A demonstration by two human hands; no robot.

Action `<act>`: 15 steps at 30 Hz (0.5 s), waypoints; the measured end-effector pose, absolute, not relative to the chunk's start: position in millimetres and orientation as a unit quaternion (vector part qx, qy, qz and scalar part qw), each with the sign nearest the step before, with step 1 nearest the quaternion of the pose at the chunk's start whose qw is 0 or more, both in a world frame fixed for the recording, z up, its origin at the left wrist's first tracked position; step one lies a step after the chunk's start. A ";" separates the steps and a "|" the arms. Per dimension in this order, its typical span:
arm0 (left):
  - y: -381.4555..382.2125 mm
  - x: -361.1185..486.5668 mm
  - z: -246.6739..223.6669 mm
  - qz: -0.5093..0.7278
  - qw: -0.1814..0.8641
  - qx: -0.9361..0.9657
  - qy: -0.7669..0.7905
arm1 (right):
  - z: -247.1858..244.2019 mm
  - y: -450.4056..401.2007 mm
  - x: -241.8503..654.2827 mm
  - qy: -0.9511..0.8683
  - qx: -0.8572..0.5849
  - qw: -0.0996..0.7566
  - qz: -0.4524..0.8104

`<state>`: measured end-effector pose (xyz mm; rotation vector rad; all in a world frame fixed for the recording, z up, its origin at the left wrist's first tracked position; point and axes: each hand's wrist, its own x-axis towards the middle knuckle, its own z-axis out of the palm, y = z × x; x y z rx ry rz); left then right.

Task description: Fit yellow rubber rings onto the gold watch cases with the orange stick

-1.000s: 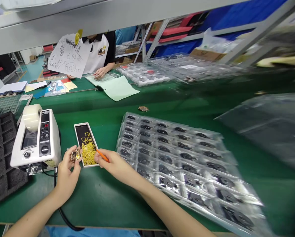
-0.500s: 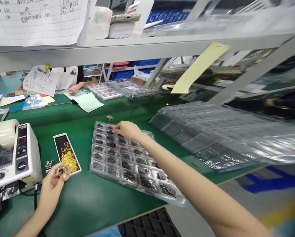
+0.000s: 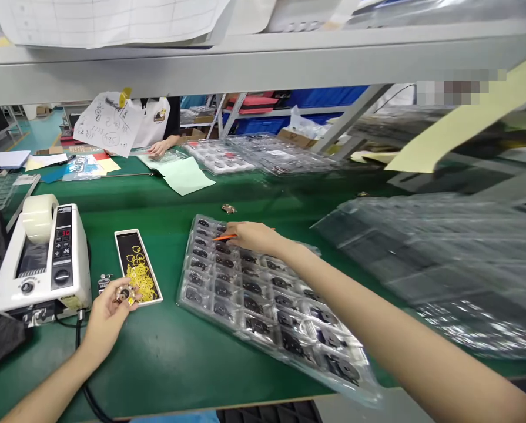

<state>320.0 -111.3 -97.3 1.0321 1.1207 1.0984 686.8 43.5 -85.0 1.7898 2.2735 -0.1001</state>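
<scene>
My left hand [image 3: 106, 320] pinches a small round copper-coloured metal part [image 3: 125, 295] with a bit of yellow on it. It is beside the near end of a white-rimmed box [image 3: 118, 252] of yellow rings [image 3: 140, 281]. My right hand [image 3: 256, 236] is closed on a thin orange tool [image 3: 224, 237], whose kind I cannot make out. The tool's tip is over the upper left part of a clear plastic tray [image 3: 181, 288]; my forearm crosses above the tray. Dark small parts [image 3: 253, 286] sit in its compartments. What lies under my right fingers is hidden.
A white tape dispenser [image 3: 75, 252] stands at the left, a small metal device [image 3: 104, 282] near it. Another copper-coloured part [image 3: 228, 208] lies behind the tray. Stacked clear trays [image 3: 421, 258] are at the right. Across the bench, a person's hand [image 3: 159, 148] rests near papers.
The view has swung left, so the bench things appear farther right. My right hand with the orange tool has come slightly nearer over the tray. My left hand keeps hold of the metal part.
</scene>
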 end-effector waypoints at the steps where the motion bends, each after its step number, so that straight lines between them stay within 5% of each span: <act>1: -111.3 320.2 -96.5 0.469 0.596 0.441 0.479 | -87.5 42.5 688.1 0.785 0.607 0.119 -0.032; 15: -112.9 317.9 -91.9 0.478 0.646 0.403 0.438 | -94.2 19.8 667.9 0.742 0.667 -0.066 0.003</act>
